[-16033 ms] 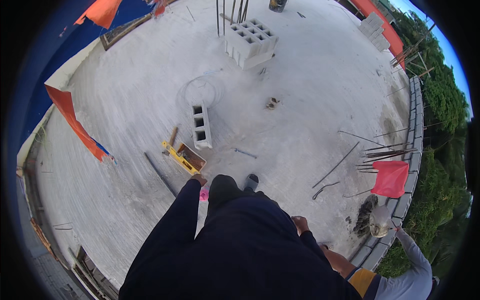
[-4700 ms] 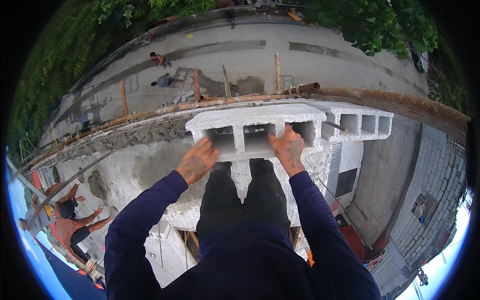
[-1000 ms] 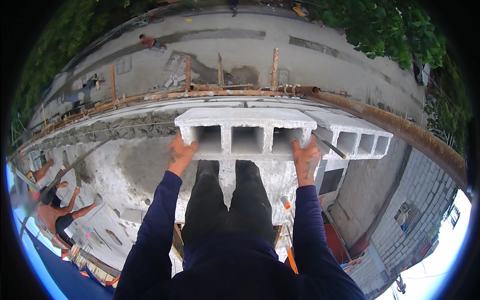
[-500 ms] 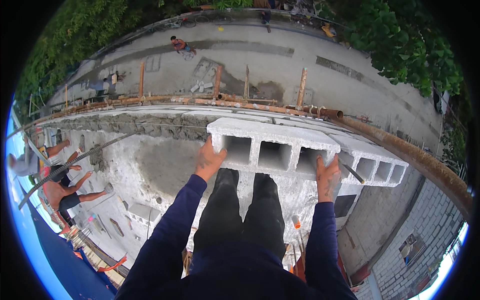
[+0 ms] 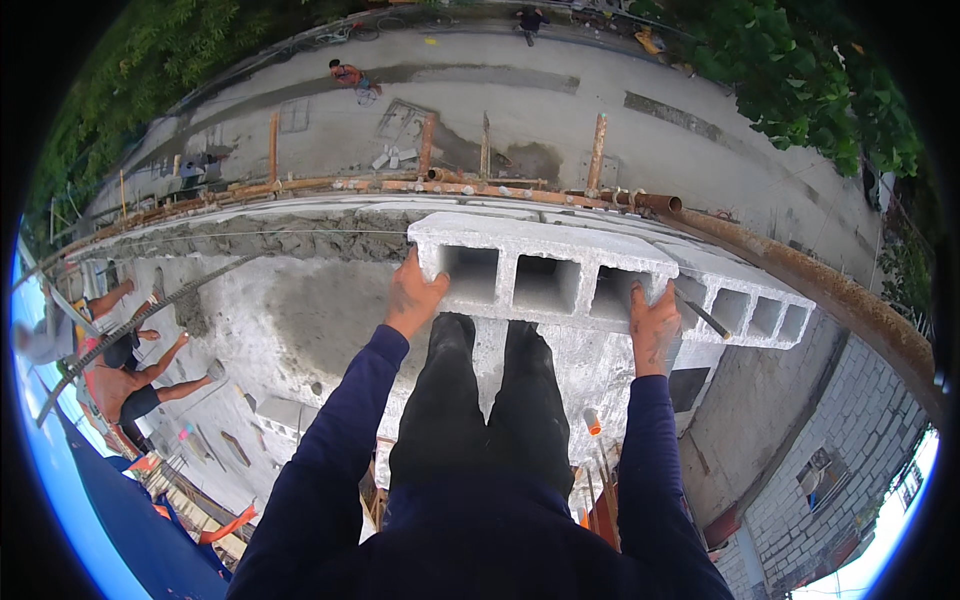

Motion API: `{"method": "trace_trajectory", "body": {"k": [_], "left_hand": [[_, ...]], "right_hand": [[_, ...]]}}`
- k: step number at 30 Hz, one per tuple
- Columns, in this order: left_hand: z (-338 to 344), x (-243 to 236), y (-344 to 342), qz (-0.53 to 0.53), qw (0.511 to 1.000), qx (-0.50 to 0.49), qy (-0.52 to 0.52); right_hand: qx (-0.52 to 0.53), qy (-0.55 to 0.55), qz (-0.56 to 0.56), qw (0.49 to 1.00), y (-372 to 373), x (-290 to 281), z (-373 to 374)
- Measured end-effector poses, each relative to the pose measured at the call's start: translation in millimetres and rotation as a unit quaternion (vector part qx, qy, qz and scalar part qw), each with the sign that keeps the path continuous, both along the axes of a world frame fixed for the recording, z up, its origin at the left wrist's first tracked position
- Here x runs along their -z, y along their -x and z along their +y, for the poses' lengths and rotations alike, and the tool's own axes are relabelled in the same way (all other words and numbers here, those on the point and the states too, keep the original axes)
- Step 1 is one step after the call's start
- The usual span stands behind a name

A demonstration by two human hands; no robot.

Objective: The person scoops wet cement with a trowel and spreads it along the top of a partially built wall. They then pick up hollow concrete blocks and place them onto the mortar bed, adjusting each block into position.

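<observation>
A grey hollow concrete block (image 5: 545, 272), with three open cells facing the camera, is being held at both ends above the top of a wall. The left hand (image 5: 414, 297) is being pressed against the block's left end, its fingers closed around the edge beside the left cell. The right hand (image 5: 655, 325) is being clamped on the block's right end, with the fingers wrapped over the near rim by the right cell. Both arms are being extended forward in dark blue sleeves (image 5: 340, 440), and dark trouser legs (image 5: 480, 400) are being seen between them, just below the block.

Just to the right of the held block, a laid block (image 5: 745, 300) with similar open cells is sitting in the wall's top course, touching or nearly touching the held one. To the left, a bed of grey mortar (image 5: 260, 240) is being shown along the wall top, with a taut string line running over it. Beyond the wall, rusty scaffold poles (image 5: 480, 185) are standing along its far side, and a paved road (image 5: 520, 95) is lying farther off, bordered by green foliage (image 5: 800, 90). At the left, lower down, another person (image 5: 125, 385) is being seen on a concrete floor.
</observation>
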State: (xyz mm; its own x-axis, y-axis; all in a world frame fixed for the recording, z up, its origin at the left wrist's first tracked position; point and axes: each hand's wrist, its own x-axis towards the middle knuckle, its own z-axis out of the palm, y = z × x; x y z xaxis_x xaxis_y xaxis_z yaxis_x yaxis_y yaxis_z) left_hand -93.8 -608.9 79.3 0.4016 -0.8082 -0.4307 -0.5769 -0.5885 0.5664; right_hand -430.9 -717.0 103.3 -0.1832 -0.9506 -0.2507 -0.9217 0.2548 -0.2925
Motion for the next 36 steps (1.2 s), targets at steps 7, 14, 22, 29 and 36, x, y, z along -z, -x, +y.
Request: {"method": "trace_trajectory", "body": {"k": [7,14,22,29,36], "left_hand": [[-12.4,-13.6,-4.6,0.066,0.997,-0.02,-0.048],[-1.7,3.7,2.3,0.001,1.0,-0.009,0.014],[2.3,2.9,5.8,0.01,1.0,-0.024,0.012],[1.0,2.7,6.5,-0.005,1.0,-0.025,-0.006],[4.4,4.5,7.5,-0.024,1.0,-0.019,-0.001]], "right_hand": [[0.003,-0.032,0.003,0.999,2.1,-2.5,-3.8],[-0.011,0.031,-0.021,0.999,4.2,9.9,-0.9],[-0.008,-0.002,0.019,1.0,4.5,13.1,-1.2],[-0.021,-0.005,0.036,0.999,4.0,11.5,-3.6],[-0.01,-0.002,0.015,1.0,2.7,8.9,-3.5]]}}
